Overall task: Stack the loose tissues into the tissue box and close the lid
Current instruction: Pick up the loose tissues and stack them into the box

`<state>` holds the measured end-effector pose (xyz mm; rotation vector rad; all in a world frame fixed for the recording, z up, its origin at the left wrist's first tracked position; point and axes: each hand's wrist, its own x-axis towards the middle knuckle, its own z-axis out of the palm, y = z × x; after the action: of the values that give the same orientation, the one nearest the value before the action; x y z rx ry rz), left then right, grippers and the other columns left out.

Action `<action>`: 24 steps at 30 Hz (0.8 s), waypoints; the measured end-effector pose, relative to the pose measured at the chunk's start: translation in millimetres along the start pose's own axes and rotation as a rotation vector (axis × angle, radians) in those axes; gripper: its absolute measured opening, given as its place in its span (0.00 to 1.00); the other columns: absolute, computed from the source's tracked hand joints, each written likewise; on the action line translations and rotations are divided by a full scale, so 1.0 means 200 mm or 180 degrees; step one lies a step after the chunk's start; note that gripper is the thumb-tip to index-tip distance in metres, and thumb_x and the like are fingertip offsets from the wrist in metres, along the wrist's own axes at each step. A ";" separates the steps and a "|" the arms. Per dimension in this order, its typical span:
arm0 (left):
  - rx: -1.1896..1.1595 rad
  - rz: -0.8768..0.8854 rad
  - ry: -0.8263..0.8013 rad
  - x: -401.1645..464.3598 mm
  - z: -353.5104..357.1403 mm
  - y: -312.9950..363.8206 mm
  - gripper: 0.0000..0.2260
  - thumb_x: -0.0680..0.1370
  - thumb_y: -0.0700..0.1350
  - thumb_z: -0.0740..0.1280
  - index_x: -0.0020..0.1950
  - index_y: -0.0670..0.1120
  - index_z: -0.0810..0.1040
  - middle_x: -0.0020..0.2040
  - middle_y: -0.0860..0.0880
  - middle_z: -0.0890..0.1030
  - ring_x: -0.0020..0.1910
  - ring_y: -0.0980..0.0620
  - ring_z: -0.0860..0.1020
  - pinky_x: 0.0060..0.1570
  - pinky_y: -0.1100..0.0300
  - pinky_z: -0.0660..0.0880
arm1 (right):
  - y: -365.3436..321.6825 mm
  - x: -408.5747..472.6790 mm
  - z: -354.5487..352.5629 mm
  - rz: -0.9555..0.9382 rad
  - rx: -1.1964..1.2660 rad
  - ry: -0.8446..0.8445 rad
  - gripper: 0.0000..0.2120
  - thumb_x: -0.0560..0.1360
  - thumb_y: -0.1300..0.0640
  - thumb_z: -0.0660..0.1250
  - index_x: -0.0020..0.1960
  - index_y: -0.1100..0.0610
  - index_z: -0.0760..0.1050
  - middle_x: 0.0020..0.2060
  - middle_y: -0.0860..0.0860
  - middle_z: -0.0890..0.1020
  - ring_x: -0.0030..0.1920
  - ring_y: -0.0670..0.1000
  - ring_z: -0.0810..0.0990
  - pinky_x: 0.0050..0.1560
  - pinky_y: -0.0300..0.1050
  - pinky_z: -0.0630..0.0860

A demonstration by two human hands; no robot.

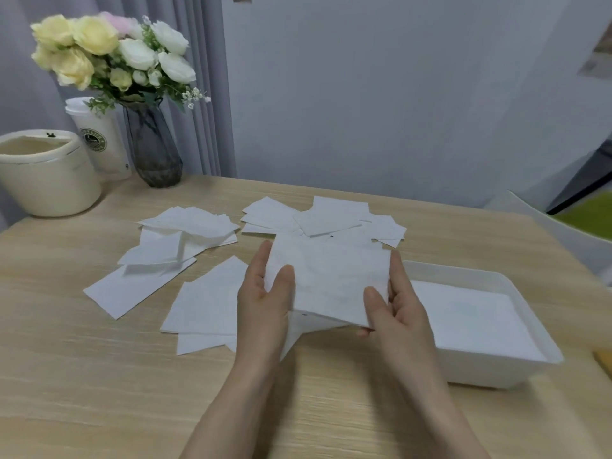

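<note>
A small stack of white tissues point(326, 276) is held above the wooden table between both hands. My left hand point(265, 293) grips its left edge, thumb on top. My right hand point(395, 303) grips the right edge, thumb on top and fingers underneath. The open white tissue box point(496, 369) sits just right of my right hand, with white tissues lying flat inside it. Several loose tissues lie scattered on the table: a pile at the back left point(185, 230), another at the back middle point(328, 217), and some near my left wrist point(205, 309). No lid is visible.
At the back left stand a dark glass vase of yellow and white flowers point(150, 150), a white paper cup point(99, 137) and a cream round container point(43, 173). A white and green chair point(583, 223) sits beyond the table's right edge.
</note>
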<state>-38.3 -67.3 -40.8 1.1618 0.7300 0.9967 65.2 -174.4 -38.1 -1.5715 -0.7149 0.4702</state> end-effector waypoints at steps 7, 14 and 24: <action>0.0056 -0.0129 -0.0510 -0.06 0.20 -0.01 0.25 0.81 0.35 0.59 0.72 0.59 0.67 0.47 0.62 0.81 0.28 0.56 0.68 0.27 0.60 0.66 | -0.09 0.01 -0.28 -0.0284 -0.0225 0.0462 0.32 0.80 0.64 0.60 0.66 0.27 0.60 0.62 0.37 0.76 0.60 0.42 0.77 0.58 0.43 0.77; 0.0210 0.0147 -0.0863 -0.13 0.41 -0.07 0.24 0.76 0.40 0.70 0.61 0.68 0.76 0.53 0.60 0.79 0.38 0.57 0.74 0.40 0.59 0.74 | -0.10 0.02 -0.58 -0.0439 -0.0191 0.0926 0.22 0.76 0.65 0.67 0.60 0.40 0.77 0.56 0.41 0.82 0.51 0.41 0.79 0.36 0.30 0.74; 0.2018 0.0962 -0.1104 -0.15 0.60 -0.19 0.19 0.70 0.59 0.63 0.57 0.59 0.82 0.46 0.64 0.74 0.54 0.67 0.67 0.67 0.63 0.55 | -0.01 0.00 -0.83 -0.0126 -0.1358 0.1133 0.10 0.75 0.58 0.69 0.49 0.42 0.81 0.45 0.43 0.81 0.47 0.46 0.74 0.58 0.57 0.73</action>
<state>64.6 -145.7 -45.7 1.9880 0.6128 0.7895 176.6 -295.6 -13.9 -1.9701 -0.5914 -0.0025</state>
